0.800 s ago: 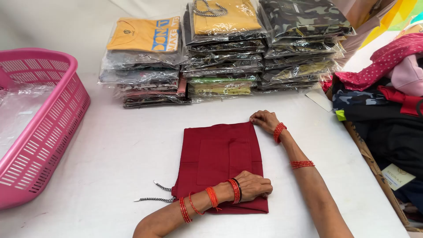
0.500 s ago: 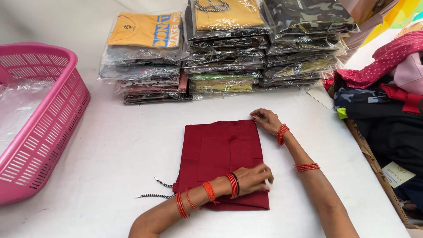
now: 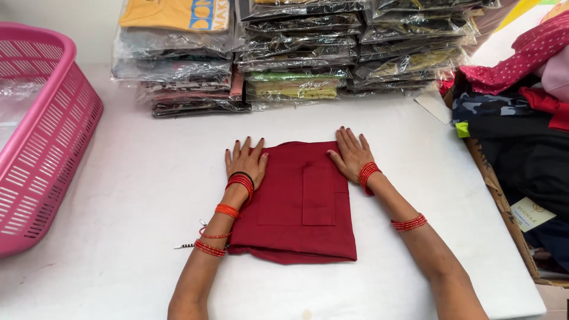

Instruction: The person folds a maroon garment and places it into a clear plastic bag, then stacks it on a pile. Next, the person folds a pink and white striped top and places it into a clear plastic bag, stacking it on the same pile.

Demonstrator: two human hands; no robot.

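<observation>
While the left hand (image 3: pixel 246 161) lies flat and spread on the folded maroon garment (image 3: pixel 299 204) in the middle of the white tabletop (image 3: pixel 130 178), the right hand (image 3: pixel 351 154) presses likewise, holding nothing. Soft, light cloth; best gripped at both side edges.

Pink basket (image 3: pixel 41 142) cut off at left edge; packaged garment stacks (image 3: pixel 296 53) cropped at top.
</observation>
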